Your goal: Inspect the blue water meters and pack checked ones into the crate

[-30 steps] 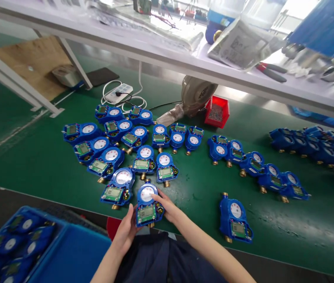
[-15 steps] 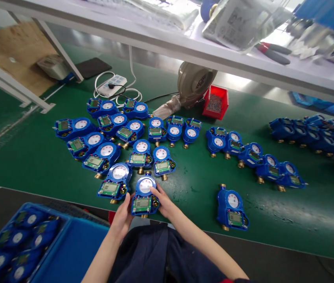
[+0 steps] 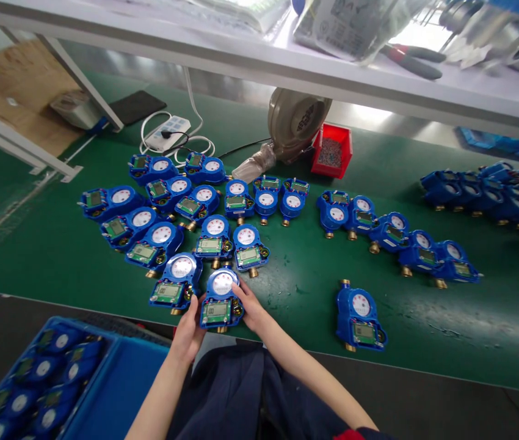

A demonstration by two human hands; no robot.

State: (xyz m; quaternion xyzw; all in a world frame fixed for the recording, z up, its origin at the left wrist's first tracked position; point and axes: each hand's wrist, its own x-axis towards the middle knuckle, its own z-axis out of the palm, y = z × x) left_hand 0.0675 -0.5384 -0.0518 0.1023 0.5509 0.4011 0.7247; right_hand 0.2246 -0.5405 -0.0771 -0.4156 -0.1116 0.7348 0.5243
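Note:
Both my hands are on a blue water meter with a white dial, a green circuit-board display and a brass fitting. My left hand grips its lower left side. My right hand holds its right side, fingertips by the dial. Another blue meter lies just beyond my left hand, almost touching the held one. Several more lie in a dense cluster on the green bench mat, and a single meter sits off to the right.
A blue crate of meters stands at lower left, below the bench edge. Further meters lie in rows at right. Behind are a red parts bin, a grey blower, a power strip and an overhead shelf with pliers.
The whole view has shifted slightly up and left as my head moved. My hands stay on the same meter, and the meters on the bench have not visibly moved.

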